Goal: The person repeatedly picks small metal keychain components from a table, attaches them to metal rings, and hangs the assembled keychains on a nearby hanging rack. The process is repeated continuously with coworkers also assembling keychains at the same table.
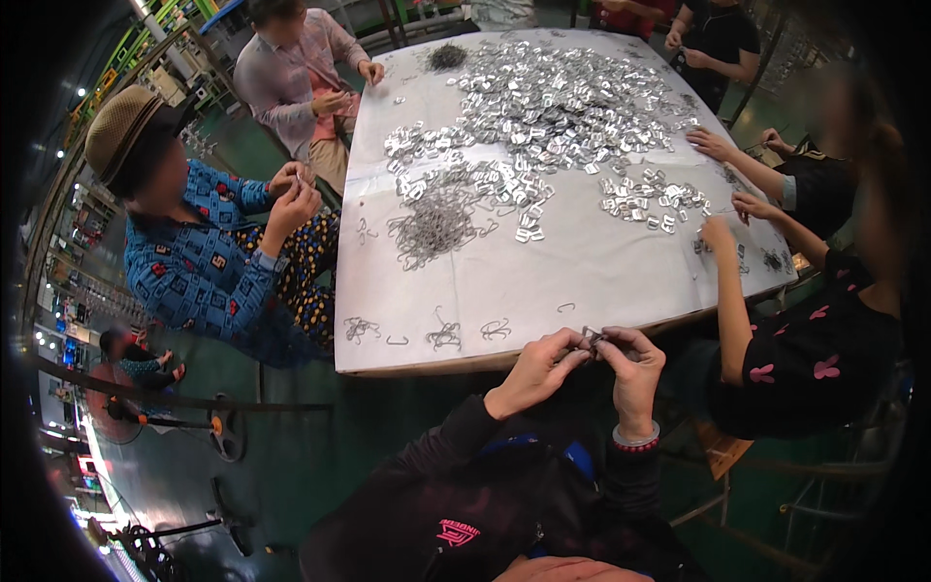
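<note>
At the table's near edge, my left hand (545,369) and my right hand (632,373) meet with their fingertips pinched together. Between them is a small dark metal piece (591,336); the fingers cover most of it, so its exact shape is hidden. Just beyond, a single bent wire hook (566,307) lies on the white-covered table (582,267). Small clusters of wire hooks (445,336) lie along the near edge to the left. Farther in are a grey heap of wire hooks (432,229) and a broad pile of shiny flat metal buckles (553,107).
A smaller group of buckles (652,201) lies toward the right, and a dark heap of small parts (447,57) at the far left. A person in a patterned blue shirt (199,252) sits on the left. Other people's hands (718,233) work along the right edge.
</note>
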Tool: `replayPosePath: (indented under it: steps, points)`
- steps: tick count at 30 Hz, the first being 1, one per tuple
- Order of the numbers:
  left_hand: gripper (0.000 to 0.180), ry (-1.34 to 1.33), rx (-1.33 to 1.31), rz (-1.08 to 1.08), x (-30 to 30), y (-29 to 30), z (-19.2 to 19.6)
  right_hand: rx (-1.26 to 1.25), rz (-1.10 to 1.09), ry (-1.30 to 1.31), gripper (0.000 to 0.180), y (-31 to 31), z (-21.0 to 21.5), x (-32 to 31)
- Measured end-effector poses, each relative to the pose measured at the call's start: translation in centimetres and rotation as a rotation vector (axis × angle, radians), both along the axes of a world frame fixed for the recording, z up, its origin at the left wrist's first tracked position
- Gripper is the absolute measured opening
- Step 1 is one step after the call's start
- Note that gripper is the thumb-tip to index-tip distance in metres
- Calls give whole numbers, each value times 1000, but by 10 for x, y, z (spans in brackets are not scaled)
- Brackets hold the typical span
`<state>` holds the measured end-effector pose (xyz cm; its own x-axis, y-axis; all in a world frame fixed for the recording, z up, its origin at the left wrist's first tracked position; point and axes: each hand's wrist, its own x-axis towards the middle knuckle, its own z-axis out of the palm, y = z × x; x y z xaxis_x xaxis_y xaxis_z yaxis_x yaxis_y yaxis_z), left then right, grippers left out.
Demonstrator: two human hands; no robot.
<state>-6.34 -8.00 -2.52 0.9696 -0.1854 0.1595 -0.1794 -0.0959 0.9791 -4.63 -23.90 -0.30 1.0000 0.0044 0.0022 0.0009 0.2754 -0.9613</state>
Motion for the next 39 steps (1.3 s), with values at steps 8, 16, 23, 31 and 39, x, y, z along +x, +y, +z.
replayPosePath:
  steps: [8,16,23,31,39]
  points:
    - [11,-119,115,64,-1,2,-7,247,42,134,17,1,-25,2]
    - [19,-11,112,-8,6,9,-16,156,42,139,16,0,-14,6]
    - [25,-244,392,357,99,80,-53,145,66,36,16,-7,0,10]
    - [14,-180,1090,505,190,136,-99,136,44,33,16,-13,9,3]
    - [13,-106,813,457,137,131,-66,91,69,36,14,-17,7,-16]
